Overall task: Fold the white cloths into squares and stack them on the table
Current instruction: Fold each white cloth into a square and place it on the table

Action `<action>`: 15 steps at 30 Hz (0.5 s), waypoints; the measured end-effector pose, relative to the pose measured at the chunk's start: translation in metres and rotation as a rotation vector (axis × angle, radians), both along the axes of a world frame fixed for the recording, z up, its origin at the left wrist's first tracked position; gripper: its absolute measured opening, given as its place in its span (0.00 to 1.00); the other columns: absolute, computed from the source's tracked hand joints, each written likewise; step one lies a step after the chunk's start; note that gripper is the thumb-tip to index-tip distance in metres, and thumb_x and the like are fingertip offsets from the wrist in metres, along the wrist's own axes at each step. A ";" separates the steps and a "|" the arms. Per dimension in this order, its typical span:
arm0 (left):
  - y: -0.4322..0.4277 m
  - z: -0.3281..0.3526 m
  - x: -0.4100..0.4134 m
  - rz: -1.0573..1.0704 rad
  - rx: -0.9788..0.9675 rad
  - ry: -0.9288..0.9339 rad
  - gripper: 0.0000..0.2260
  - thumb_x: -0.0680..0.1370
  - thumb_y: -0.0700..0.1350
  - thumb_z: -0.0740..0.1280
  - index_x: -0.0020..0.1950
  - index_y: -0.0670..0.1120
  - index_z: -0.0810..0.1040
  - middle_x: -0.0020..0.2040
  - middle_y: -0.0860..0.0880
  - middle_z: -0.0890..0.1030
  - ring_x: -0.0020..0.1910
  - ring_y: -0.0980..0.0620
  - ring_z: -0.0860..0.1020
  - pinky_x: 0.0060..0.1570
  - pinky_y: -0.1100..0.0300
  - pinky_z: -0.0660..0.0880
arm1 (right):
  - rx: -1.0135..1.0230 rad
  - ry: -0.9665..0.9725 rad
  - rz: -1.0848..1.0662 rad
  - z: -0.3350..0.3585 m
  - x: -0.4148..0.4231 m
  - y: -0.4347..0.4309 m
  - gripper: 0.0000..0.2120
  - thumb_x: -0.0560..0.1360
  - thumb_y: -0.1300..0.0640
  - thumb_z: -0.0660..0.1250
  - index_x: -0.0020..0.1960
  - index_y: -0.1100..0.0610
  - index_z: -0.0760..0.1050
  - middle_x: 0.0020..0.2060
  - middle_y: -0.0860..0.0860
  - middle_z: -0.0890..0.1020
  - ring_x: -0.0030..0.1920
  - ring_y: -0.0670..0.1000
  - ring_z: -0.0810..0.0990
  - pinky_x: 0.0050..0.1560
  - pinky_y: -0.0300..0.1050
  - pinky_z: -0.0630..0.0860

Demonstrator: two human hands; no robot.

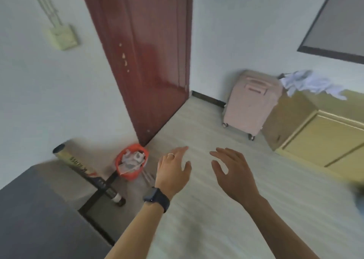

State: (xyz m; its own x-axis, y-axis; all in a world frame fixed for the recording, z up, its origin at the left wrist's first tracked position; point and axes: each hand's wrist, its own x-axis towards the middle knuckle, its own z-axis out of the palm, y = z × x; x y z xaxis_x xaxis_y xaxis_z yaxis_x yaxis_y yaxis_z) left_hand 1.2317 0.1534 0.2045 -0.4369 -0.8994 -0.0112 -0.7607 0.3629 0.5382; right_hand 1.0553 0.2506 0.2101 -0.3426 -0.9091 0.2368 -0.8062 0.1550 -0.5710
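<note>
A heap of crumpled white cloths point(311, 83) lies on top of a yellow cabinet point(323, 136) at the far right. Both my hands hang in the air over the pale floor, far from the cloths. My left hand point(173, 168), with a ring and a dark watch on the wrist, has relaxed, spread fingers and holds nothing. My right hand point(232, 170) is likewise spread and holds nothing. A dark grey table point(35, 215) fills the lower left corner. The picture is blurred by motion.
A dark red door point(149, 61) stands ahead. An orange waste bin point(132, 162) with crumpled paper sits by the wall, beside a leaning cardboard tube point(84, 168). A pink suitcase point(250, 103) stands left of the cabinet.
</note>
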 end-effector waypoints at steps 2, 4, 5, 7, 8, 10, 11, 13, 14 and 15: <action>-0.005 0.012 -0.069 -0.102 -0.022 0.045 0.22 0.80 0.51 0.62 0.74 0.56 0.66 0.71 0.51 0.72 0.70 0.49 0.68 0.71 0.52 0.62 | -0.030 0.000 -0.118 0.011 -0.058 0.018 0.14 0.79 0.50 0.66 0.64 0.46 0.79 0.63 0.43 0.79 0.68 0.49 0.71 0.67 0.47 0.70; -0.006 0.026 -0.131 -0.206 -0.048 0.079 0.21 0.80 0.50 0.63 0.73 0.54 0.68 0.71 0.51 0.72 0.70 0.51 0.69 0.71 0.54 0.63 | -0.042 -0.002 -0.228 0.020 -0.109 0.036 0.14 0.79 0.50 0.66 0.64 0.46 0.79 0.63 0.42 0.79 0.67 0.49 0.72 0.67 0.45 0.69; -0.006 0.033 -0.160 -0.250 -0.057 0.093 0.21 0.80 0.50 0.64 0.73 0.53 0.69 0.71 0.51 0.72 0.69 0.51 0.69 0.70 0.56 0.63 | -0.043 -0.006 -0.279 0.024 -0.132 0.044 0.14 0.79 0.50 0.66 0.64 0.46 0.79 0.63 0.42 0.79 0.67 0.49 0.71 0.67 0.45 0.69; -0.006 0.045 -0.215 -0.329 -0.064 0.118 0.21 0.80 0.49 0.64 0.73 0.52 0.70 0.71 0.51 0.72 0.69 0.52 0.70 0.69 0.57 0.64 | -0.067 -0.002 -0.363 0.030 -0.176 0.057 0.14 0.79 0.50 0.67 0.64 0.47 0.80 0.62 0.43 0.80 0.66 0.49 0.72 0.67 0.46 0.70; -0.006 0.049 -0.241 -0.361 -0.065 0.127 0.21 0.80 0.49 0.64 0.74 0.51 0.70 0.71 0.51 0.72 0.69 0.51 0.70 0.69 0.57 0.64 | -0.077 0.003 -0.398 0.031 -0.198 0.062 0.14 0.78 0.50 0.67 0.63 0.47 0.80 0.62 0.43 0.80 0.66 0.49 0.73 0.66 0.46 0.71; -0.008 0.053 -0.292 -0.425 -0.060 0.140 0.21 0.80 0.49 0.64 0.73 0.51 0.70 0.71 0.50 0.72 0.69 0.50 0.70 0.70 0.55 0.65 | -0.083 0.005 -0.463 0.032 -0.240 0.071 0.14 0.78 0.50 0.67 0.63 0.48 0.80 0.61 0.43 0.81 0.65 0.49 0.73 0.65 0.47 0.73; -0.008 0.053 -0.317 -0.457 -0.055 0.146 0.21 0.80 0.49 0.64 0.73 0.51 0.70 0.71 0.50 0.73 0.69 0.50 0.70 0.69 0.55 0.66 | -0.088 0.003 -0.487 0.032 -0.261 0.073 0.14 0.78 0.51 0.68 0.63 0.48 0.80 0.61 0.43 0.81 0.64 0.50 0.74 0.64 0.49 0.74; -0.011 0.051 -0.365 -0.519 -0.044 0.146 0.20 0.80 0.49 0.64 0.72 0.50 0.71 0.69 0.50 0.74 0.67 0.50 0.71 0.68 0.55 0.68 | -0.088 0.003 -0.530 0.029 -0.301 0.076 0.13 0.78 0.51 0.68 0.62 0.49 0.80 0.60 0.44 0.81 0.63 0.51 0.74 0.62 0.51 0.75; -0.014 0.049 -0.390 -0.543 -0.038 0.143 0.20 0.80 0.49 0.64 0.72 0.50 0.71 0.68 0.50 0.74 0.66 0.50 0.72 0.66 0.55 0.69 | -0.078 0.002 -0.549 0.028 -0.321 0.075 0.14 0.78 0.51 0.68 0.63 0.49 0.80 0.60 0.44 0.81 0.64 0.51 0.74 0.62 0.51 0.75; -0.019 0.046 -0.415 -0.563 -0.035 0.140 0.19 0.80 0.49 0.64 0.71 0.50 0.72 0.67 0.49 0.75 0.65 0.49 0.74 0.65 0.54 0.70 | -0.065 0.002 -0.567 0.026 -0.343 0.074 0.14 0.78 0.51 0.68 0.63 0.48 0.80 0.60 0.43 0.81 0.64 0.51 0.74 0.62 0.50 0.75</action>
